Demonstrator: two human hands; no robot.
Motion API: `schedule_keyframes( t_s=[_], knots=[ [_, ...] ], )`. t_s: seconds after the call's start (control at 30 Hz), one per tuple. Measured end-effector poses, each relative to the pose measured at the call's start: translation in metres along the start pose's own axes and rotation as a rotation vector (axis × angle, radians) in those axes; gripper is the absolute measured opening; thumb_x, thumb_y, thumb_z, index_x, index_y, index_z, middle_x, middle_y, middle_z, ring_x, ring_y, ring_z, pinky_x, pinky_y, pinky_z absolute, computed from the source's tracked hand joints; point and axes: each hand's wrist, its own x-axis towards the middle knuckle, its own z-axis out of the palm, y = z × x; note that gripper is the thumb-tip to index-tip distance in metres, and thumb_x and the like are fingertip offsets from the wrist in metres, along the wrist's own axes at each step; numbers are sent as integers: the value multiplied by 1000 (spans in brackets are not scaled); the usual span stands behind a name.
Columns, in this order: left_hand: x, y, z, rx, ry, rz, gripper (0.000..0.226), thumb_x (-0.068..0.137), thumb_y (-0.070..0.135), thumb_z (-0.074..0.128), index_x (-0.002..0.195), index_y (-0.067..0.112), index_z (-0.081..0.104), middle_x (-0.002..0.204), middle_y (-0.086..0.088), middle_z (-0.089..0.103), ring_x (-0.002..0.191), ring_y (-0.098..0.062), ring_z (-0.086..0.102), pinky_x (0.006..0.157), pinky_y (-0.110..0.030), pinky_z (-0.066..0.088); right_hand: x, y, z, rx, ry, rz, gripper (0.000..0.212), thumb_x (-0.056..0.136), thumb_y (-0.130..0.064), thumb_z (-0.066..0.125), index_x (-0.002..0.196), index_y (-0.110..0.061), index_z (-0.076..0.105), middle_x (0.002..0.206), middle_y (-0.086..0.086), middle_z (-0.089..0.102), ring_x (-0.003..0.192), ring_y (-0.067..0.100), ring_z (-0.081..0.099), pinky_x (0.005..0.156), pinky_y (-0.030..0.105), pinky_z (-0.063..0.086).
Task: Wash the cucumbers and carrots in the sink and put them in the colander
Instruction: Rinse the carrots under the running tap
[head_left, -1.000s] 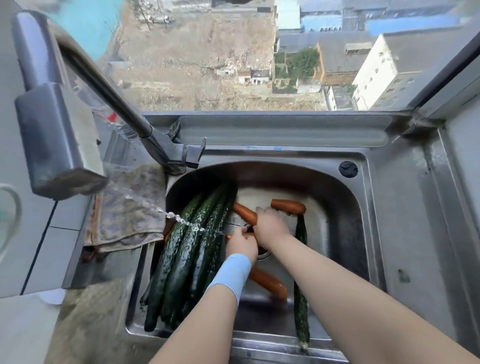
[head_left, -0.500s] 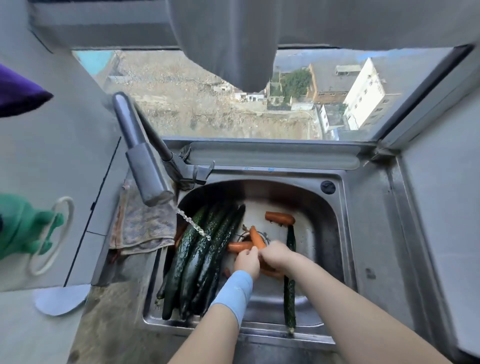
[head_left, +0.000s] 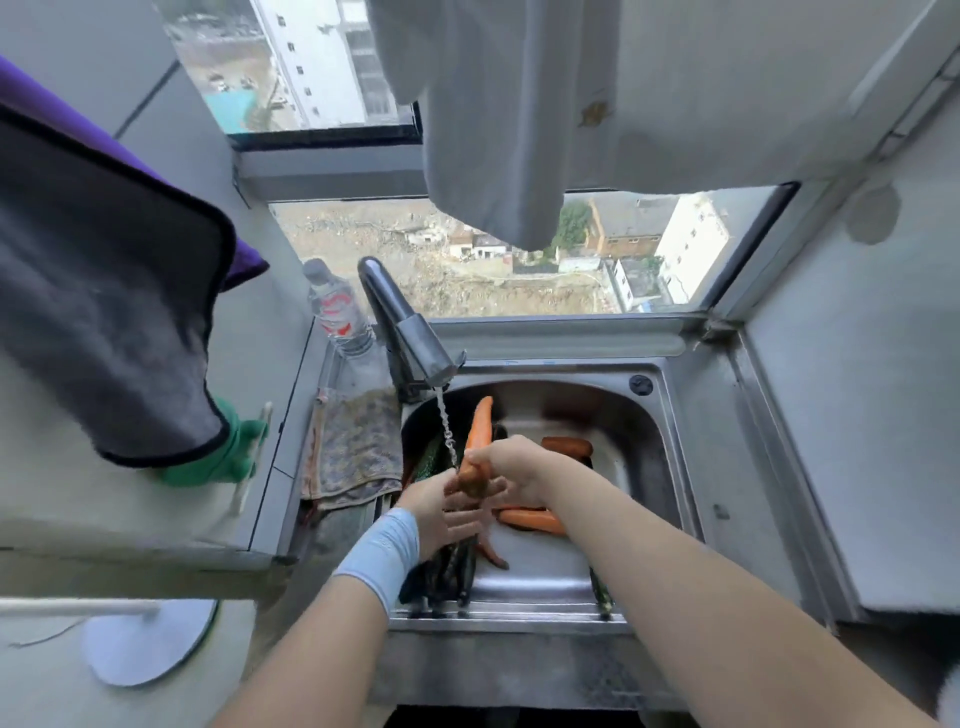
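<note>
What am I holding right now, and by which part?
A carrot, under the running water; the grip of the right hand is on its lower end. The left hand lies open just below it.

A wide window (head_left: 519, 291) looks far down on bare brown ground, low grey-roofed houses and a white building (head_left: 691, 244). Daylight through the glass is the only visible light. A white cloth (head_left: 493, 130) hangs from above across the upper part of the window. Pale grey tiled walls (head_left: 857, 415) close in on both sides. On the left, a grey towel with purple backing (head_left: 104, 291) hangs in front of the wall. A plastic bottle with a red label (head_left: 335, 312) stands at the window's lower left corner, with a patterned rag (head_left: 353, 447) draped just below it.
</note>
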Motion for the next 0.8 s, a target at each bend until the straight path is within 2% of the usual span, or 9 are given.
schedule_keyframes(
  t_s=[0.07,0.13,0.23,0.33,0.47,0.57,0.67,0.73,0.8],
  knots=[
    [-7,12,-9,-7,-46,27,40,102,38,39,109,11,67,102,-12,74,91,-29,68,89,-39,52,-3,-8,17,16,54,-28,23,93,-31,66,98,-9,68,92,11,72,74,24,69,76,37,58],
    [-10,21,-13,-46,-82,41,44,103,43,35,110,12,65,103,-13,73,96,-31,68,92,-42,50,-5,-14,30,43,140,-58,31,88,-37,71,97,-7,68,96,14,71,81,28,69,74,35,56],
    [-14,33,-13,-126,-94,66,41,105,39,35,112,5,58,92,-16,70,79,-27,69,69,-32,58,-7,-20,44,62,232,-64,38,84,-45,72,95,-8,70,92,15,71,74,29,67,63,32,53],
    [-23,44,-15,-145,-80,40,34,104,38,39,103,8,56,76,-8,61,50,-14,54,41,-18,43,-5,-22,50,119,227,-75,40,83,-49,70,93,-10,69,86,10,69,62,22,63,60,31,53],
    [-15,48,-25,106,-70,41,39,98,52,43,101,15,56,67,-2,56,40,-10,41,37,-13,24,-10,-30,51,211,167,-60,27,94,-37,63,105,-13,62,93,9,63,68,22,58,56,29,46],
    [-16,51,-27,204,-105,55,42,96,58,41,92,18,51,59,0,46,38,-11,33,38,-13,21,-9,-38,50,305,191,-66,38,96,-41,62,110,-6,60,99,15,65,73,31,64,49,33,53],
    [-20,56,-26,225,-141,26,48,97,59,29,73,19,43,53,3,35,37,-10,26,39,-13,16,-6,-43,52,393,259,-48,46,100,-54,46,103,-10,56,101,17,66,84,37,68,69,50,61],
    [-21,60,-26,251,-139,2,49,97,58,29,74,18,46,52,2,39,38,-12,32,39,-15,23,-4,-44,54,384,304,-40,53,102,-56,37,117,-9,56,105,17,66,94,38,67,80,54,58],
    [-24,64,-26,234,-143,-3,49,98,56,37,80,13,54,57,-3,54,45,-15,45,43,-18,38,-1,-44,57,353,327,-50,56,104,-51,33,131,-7,54,117,16,65,101,35,65,87,51,55]
  ],
)
